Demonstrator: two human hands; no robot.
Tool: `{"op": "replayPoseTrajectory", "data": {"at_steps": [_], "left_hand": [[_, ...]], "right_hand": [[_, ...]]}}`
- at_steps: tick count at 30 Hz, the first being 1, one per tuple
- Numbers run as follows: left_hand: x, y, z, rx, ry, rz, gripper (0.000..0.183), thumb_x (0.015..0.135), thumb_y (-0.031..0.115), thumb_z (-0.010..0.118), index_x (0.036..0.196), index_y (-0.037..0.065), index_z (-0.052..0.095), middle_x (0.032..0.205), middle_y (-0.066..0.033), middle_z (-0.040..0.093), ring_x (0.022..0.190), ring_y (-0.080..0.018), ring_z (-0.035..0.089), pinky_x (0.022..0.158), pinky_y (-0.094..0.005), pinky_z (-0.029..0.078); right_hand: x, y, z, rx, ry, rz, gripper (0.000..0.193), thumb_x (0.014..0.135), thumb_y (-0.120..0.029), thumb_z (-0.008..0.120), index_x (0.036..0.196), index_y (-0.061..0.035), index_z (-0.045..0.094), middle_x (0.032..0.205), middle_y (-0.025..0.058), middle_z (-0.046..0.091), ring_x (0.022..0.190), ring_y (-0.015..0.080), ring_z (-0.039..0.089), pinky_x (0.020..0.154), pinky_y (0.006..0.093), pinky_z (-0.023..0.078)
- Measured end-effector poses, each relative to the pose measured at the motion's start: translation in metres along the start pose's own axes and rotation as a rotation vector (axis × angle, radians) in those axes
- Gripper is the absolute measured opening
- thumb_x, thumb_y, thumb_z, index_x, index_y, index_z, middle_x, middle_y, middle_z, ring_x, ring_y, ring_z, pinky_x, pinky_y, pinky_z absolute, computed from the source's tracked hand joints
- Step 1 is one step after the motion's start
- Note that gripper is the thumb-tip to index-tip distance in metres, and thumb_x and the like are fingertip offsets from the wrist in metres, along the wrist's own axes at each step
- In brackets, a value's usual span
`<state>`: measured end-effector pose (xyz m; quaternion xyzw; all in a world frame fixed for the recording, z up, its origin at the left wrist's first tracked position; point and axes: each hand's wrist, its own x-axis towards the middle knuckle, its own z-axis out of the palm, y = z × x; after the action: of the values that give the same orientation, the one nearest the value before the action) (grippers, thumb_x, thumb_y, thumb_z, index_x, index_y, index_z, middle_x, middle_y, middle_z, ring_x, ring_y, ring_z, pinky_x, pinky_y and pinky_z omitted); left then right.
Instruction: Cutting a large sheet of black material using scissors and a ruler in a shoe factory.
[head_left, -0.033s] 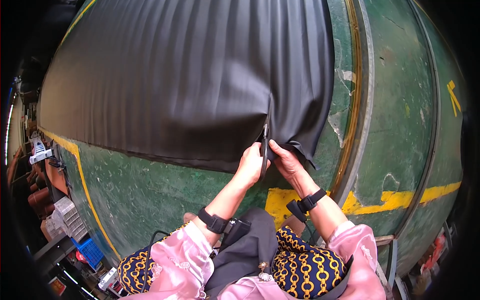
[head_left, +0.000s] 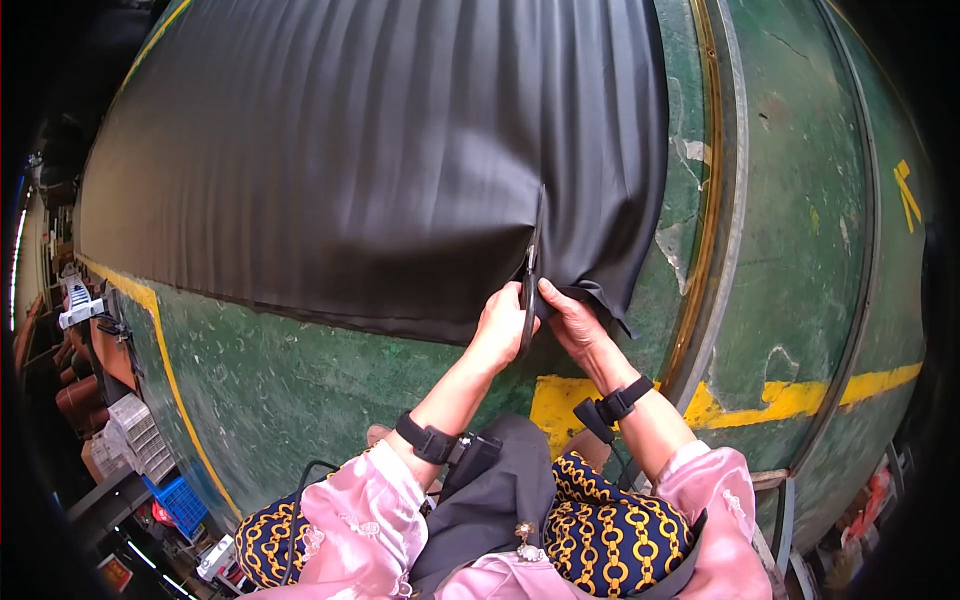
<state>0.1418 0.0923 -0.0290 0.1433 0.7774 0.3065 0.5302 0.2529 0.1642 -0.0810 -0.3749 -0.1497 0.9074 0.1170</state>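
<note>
A large black leather-like sheet (head_left: 330, 150) lies spread in front of me, with long folds running away toward the far side. My left hand (head_left: 498, 328) is closed round the dark handles of a pair of scissors (head_left: 530, 275). Their blades point away from me into the near part of the sheet, where a slit opens around them. Just right of the scissors, my right hand (head_left: 575, 322) pinches the sheet's near edge, thumb on top; its other fingers are partly hidden below. The strip on that side is rumpled and slightly lifted.
Under the sheet is a worn green surface (head_left: 330, 360) with yellow lines. A metal rail (head_left: 735, 200) runs along the right. At the lower left are a blue crate (head_left: 180, 503), a light grey plastic basket (head_left: 140, 435) and brown rolls (head_left: 80, 400).
</note>
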Motion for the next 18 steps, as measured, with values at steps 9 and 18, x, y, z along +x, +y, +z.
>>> {"op": "replayPoseTrajectory", "data": {"at_steps": [9, 18], "left_hand": [[-0.013, -0.012, -0.005, -0.090, -0.016, 0.043, 0.032, 0.062, -0.004, 0.050, 0.095, -0.004, 0.053, 0.067, -0.0031, 0.050, 0.055, -0.0099, 0.047, 0.049, -0.0252, 0.040], [0.002, -0.001, -0.006, -0.119, -0.080, -0.083, 0.035, 0.061, -0.001, 0.053, 0.096, -0.004, 0.054, 0.075, -0.0086, 0.055, 0.065, -0.0163, 0.054, 0.058, -0.0277, 0.044]], "right_hand": [[0.005, 0.004, -0.018, -0.012, 0.005, 0.080, 0.031, 0.083, -0.025, 0.067, 0.106, -0.0054, 0.061, 0.102, 0.0031, 0.062, 0.094, 0.0139, 0.057, 0.086, 0.0300, 0.043], [0.000, -0.002, -0.008, -0.063, -0.032, 0.079, 0.034, 0.085, -0.030, 0.065, 0.105, -0.0034, 0.062, 0.100, 0.0040, 0.063, 0.093, 0.0143, 0.057, 0.085, 0.0299, 0.043]]}}
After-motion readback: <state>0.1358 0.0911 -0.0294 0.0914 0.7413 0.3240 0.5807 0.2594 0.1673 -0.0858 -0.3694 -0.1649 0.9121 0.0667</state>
